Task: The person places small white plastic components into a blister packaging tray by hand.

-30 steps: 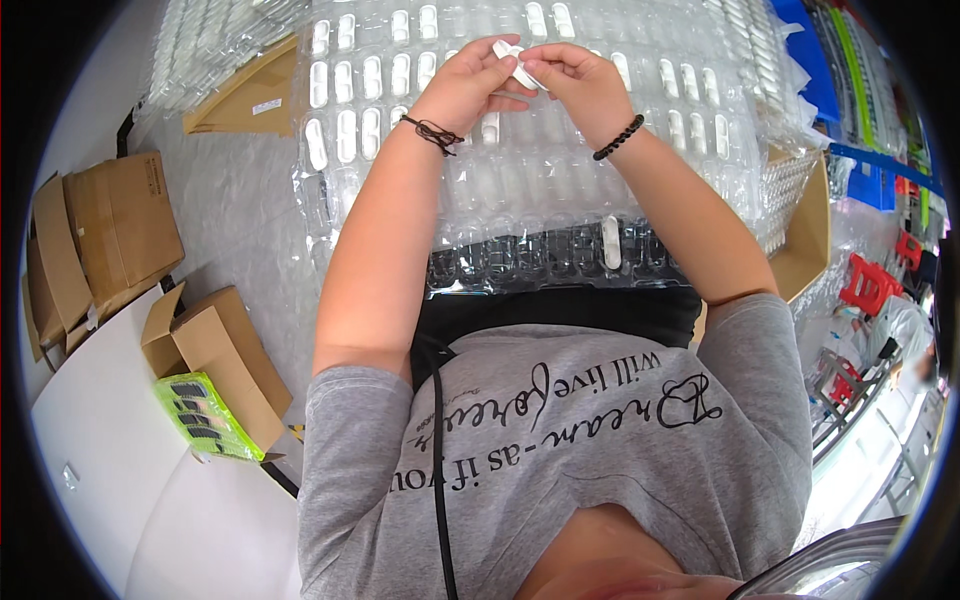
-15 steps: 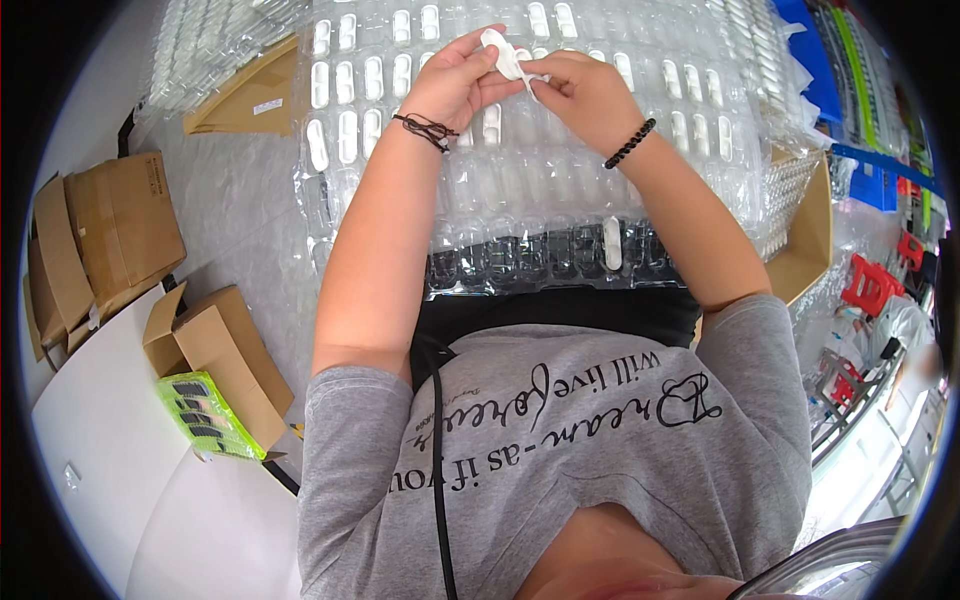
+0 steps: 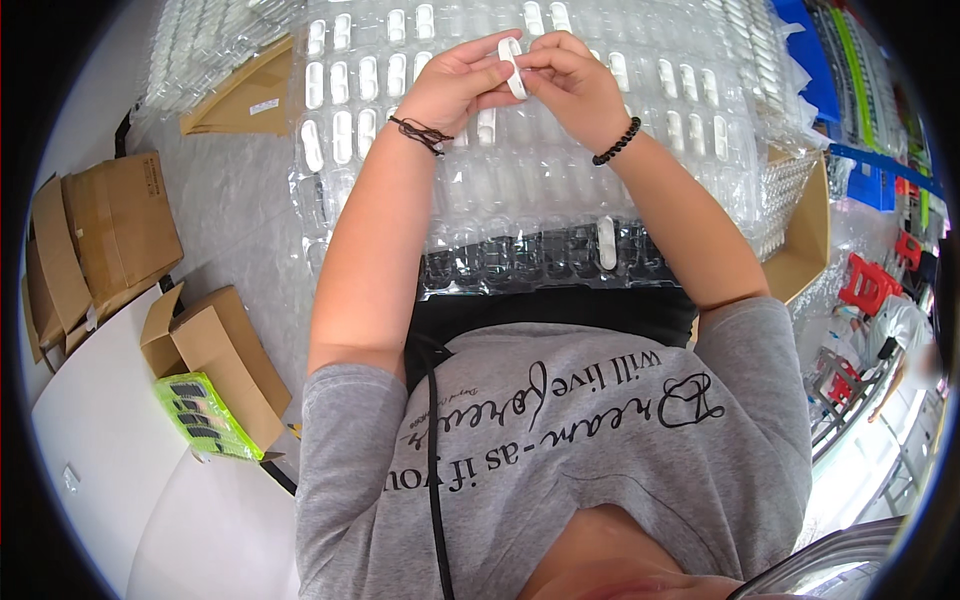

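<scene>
Hands pinching white capsule

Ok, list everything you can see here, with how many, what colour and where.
small oblong part: one, white, pinched between both hands
clear blister trays: several, transparent, many pockets holding white parts, spread on the table ahead
lone white part: one, in the near dark tray row
cardboard boxes: several, brown, floor at left
packet: one, bright green, by the open box
stool: one, red, far right
left hand: one, cord bracelet at wrist
right hand: one, black bead bracelet
</scene>
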{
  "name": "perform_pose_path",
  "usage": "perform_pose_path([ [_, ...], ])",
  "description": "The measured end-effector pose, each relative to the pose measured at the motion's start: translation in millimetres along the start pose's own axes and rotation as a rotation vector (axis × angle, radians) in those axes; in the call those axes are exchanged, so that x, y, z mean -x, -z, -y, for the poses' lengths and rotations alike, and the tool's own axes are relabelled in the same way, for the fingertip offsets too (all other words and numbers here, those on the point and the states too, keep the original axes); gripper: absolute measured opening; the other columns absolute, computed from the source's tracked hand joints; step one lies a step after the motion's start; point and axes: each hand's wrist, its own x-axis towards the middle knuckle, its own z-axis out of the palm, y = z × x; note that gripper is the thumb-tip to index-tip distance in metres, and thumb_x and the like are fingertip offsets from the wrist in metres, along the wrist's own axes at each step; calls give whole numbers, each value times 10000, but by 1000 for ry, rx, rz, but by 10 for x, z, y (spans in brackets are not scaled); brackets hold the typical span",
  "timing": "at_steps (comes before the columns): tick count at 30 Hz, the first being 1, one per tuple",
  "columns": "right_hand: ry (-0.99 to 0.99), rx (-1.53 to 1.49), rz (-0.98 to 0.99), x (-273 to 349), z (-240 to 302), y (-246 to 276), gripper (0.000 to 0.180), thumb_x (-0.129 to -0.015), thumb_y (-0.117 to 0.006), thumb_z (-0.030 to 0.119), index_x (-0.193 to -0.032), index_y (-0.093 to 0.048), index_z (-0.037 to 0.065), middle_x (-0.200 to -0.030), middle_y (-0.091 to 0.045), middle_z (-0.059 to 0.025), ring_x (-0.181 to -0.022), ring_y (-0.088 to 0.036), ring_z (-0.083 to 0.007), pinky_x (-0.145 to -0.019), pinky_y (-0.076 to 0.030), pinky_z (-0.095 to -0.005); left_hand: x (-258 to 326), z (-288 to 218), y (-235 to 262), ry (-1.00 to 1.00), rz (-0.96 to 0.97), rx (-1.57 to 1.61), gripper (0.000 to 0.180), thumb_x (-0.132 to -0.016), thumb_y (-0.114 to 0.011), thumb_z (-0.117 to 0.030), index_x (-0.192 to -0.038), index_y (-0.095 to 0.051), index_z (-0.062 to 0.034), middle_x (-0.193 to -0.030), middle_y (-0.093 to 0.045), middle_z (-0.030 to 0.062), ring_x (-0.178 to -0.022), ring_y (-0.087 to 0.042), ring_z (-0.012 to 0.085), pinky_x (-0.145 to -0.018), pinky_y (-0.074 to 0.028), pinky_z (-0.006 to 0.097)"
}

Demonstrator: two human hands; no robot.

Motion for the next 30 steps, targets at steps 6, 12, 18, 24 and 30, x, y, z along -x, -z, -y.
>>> perform_pose_path([
  [6,11,112,70,-7,76,2,120,-861,-619,10,-972,-649,41,-952,-499,-8,-762,-534,-87,-662,-465,-227,31,-22,27,0,-5,32,456,-893,-644,-87,-1326,-510,-38,-1025,-659,91,-896,-658,154,-817,-584,310],
  [12,71,189,72,-93,197,6,99,-851,-616,18,-944,-633,46,-949,-531,-36,-772,-559,-141,-681,-476,-255,25,-62,0,-33,-45,25,478,-876,-664,-80,-1320,-502,-8,-1007,-665,122,-882,-670,177,-789,-594,312],
  [18,-198,-72,185,-470,177,120,164,-870,-626,82,-1020,-647,19,-1049,-596,-25,-807,-580,-121,-739,-490,-264,-54,-26,23,-66,-120,69,547,-911,-641,-229,-1341,-401,8,-1102,-625,147,-941,-672,225,-806,-588,316],
  [24,-476,-207,247,-1110,-247,-25,163,-844,-603,157,-960,-649,51,-844,-656,-117,-672,-618,-186,-601,-503,-318,-134,-60,53,-83,-220,178,615,-976,-448,-440,-1316,-323,57,-1254,-526,268,-1085,-608,343,-919,-536,408],
  [30,-431,263,-348,-2158,-712,88,207,-886,-577,213,-1022,-639,69,-872,-652,-90,-625,-609,-184,-529,-491,-329,-155,-113,3,-2,-261,189,468,-979,-506,-312,-1270,-398,38,-1196,-560,240,-1046,-619,338,-894,-545,431],
])
